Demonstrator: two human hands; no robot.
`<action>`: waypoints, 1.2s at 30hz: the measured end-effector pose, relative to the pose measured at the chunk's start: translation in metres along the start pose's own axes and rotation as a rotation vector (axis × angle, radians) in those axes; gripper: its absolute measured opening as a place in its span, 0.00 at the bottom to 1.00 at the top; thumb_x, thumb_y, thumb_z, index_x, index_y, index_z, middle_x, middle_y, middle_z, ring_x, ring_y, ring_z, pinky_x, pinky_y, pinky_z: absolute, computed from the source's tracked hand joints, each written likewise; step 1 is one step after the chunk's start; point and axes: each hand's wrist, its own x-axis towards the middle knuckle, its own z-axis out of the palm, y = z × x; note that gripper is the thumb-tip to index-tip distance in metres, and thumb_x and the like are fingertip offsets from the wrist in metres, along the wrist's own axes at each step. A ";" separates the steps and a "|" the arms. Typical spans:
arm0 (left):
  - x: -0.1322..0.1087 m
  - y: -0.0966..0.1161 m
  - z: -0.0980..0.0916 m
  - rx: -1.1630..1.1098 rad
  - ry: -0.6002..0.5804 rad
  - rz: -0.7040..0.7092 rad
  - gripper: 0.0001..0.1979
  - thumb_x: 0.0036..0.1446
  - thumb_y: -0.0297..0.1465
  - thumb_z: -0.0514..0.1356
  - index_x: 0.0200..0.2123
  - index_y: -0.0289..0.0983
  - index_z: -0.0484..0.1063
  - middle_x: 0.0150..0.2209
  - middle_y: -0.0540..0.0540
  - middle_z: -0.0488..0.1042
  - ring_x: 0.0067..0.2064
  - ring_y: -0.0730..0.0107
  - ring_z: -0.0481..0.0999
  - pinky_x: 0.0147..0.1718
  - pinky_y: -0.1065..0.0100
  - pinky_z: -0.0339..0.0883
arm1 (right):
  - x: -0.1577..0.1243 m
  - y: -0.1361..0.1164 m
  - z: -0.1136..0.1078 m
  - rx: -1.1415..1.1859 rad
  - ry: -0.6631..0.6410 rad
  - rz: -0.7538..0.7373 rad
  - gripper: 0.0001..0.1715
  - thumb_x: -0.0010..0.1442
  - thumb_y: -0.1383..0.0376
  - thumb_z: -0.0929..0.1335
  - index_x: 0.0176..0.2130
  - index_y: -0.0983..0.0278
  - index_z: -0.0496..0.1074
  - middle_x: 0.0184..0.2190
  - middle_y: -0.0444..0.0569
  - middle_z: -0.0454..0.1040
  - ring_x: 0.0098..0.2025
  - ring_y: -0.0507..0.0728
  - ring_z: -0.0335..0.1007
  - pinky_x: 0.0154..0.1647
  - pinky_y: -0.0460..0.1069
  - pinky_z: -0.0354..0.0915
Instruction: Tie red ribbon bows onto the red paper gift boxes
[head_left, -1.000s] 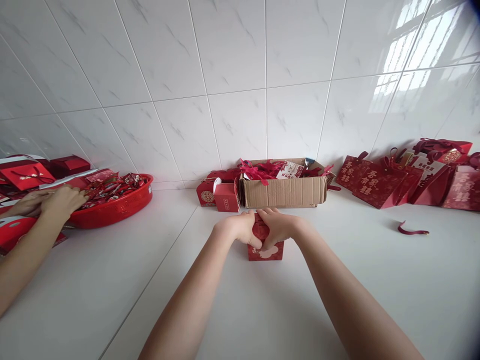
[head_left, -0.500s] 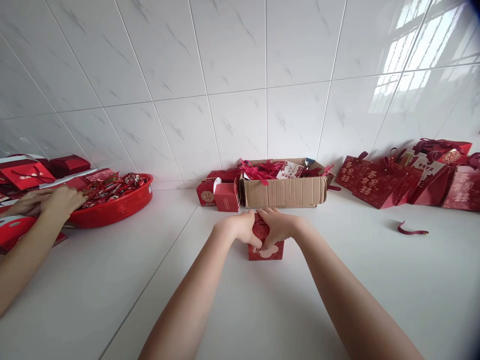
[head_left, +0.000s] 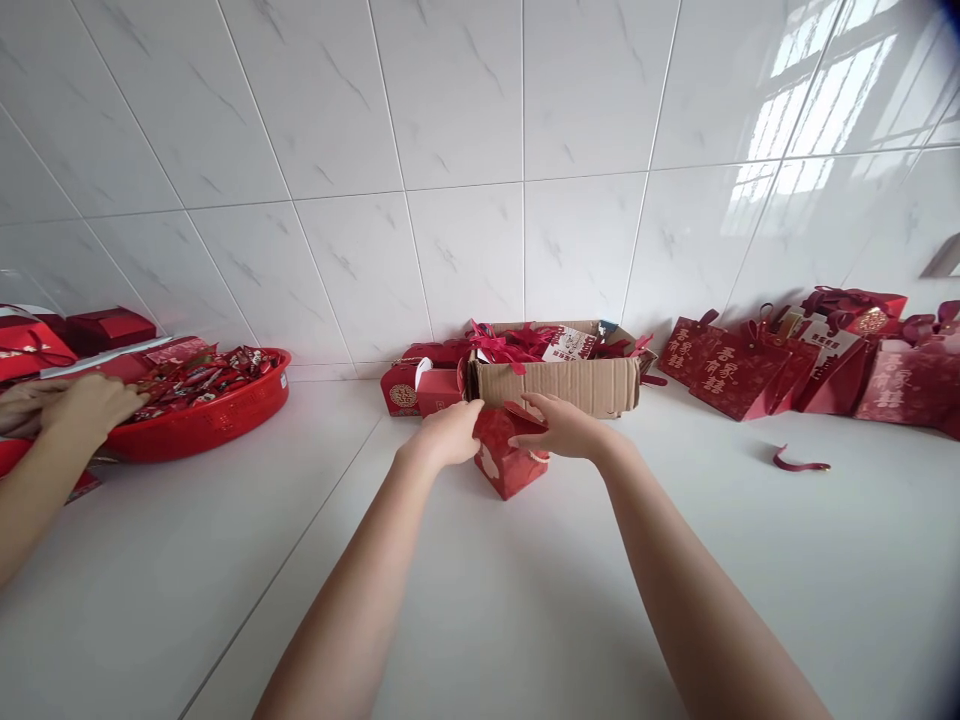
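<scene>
A small red gift box with a pale printed pattern stands on the white counter, turned so that one corner points towards me. My left hand grips its left side near the top, fingertips partly hidden behind it. From the other side my right hand holds the upper part, thumb across the front and fingers over the back edge. A pale cord shows at the box's right side below my right hand. Just behind stands an open cardboard box filled with dark red ribbons and a printed tag.
Red boxes stand left of the cardboard box. Several red gift bags lean against the tiled wall at right, near a loose ribbon. At left, another person's hands work beside a red basket of wrapped sweets.
The gift box has turned so its corner faces me. My hands have moved apart, from pressing together on its top to holding its two sides. The view has shifted slightly right.
</scene>
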 end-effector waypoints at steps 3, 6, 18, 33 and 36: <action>0.000 -0.001 0.001 -0.031 -0.001 0.022 0.32 0.53 0.36 0.54 0.61 0.41 0.53 0.62 0.40 0.60 0.58 0.53 0.65 0.47 0.64 0.64 | 0.000 0.001 -0.003 -0.029 0.053 0.011 0.46 0.53 0.49 0.68 0.64 0.66 0.52 0.58 0.60 0.63 0.57 0.65 0.62 0.49 0.53 0.63; -0.003 0.000 0.000 -0.066 -0.035 0.047 0.37 0.51 0.39 0.56 0.63 0.41 0.50 0.63 0.42 0.58 0.59 0.54 0.64 0.45 0.66 0.66 | 0.000 0.002 -0.005 -0.032 0.062 0.040 0.44 0.54 0.53 0.68 0.63 0.66 0.54 0.57 0.59 0.65 0.54 0.64 0.65 0.45 0.52 0.64; -0.001 0.006 0.004 -0.215 -0.098 0.057 0.52 0.43 0.56 0.59 0.66 0.41 0.43 0.68 0.44 0.43 0.66 0.48 0.50 0.55 0.58 0.58 | -0.003 0.012 -0.013 0.139 0.037 0.085 0.41 0.53 0.45 0.67 0.59 0.62 0.60 0.49 0.55 0.72 0.40 0.59 0.73 0.37 0.51 0.67; 0.001 0.002 0.006 -0.220 -0.125 0.087 0.51 0.44 0.55 0.59 0.66 0.43 0.41 0.68 0.45 0.40 0.65 0.49 0.51 0.54 0.59 0.60 | 0.048 0.014 0.014 1.014 0.322 0.008 0.31 0.57 0.44 0.61 0.53 0.56 0.67 0.53 0.50 0.70 0.51 0.60 0.69 0.45 0.51 0.63; 0.000 0.002 0.005 -0.217 -0.129 0.080 0.52 0.44 0.55 0.59 0.66 0.43 0.41 0.68 0.46 0.40 0.65 0.49 0.52 0.54 0.58 0.60 | 0.054 0.014 0.018 1.081 0.303 -0.032 0.28 0.54 0.47 0.65 0.49 0.58 0.71 0.52 0.50 0.71 0.51 0.60 0.69 0.42 0.50 0.64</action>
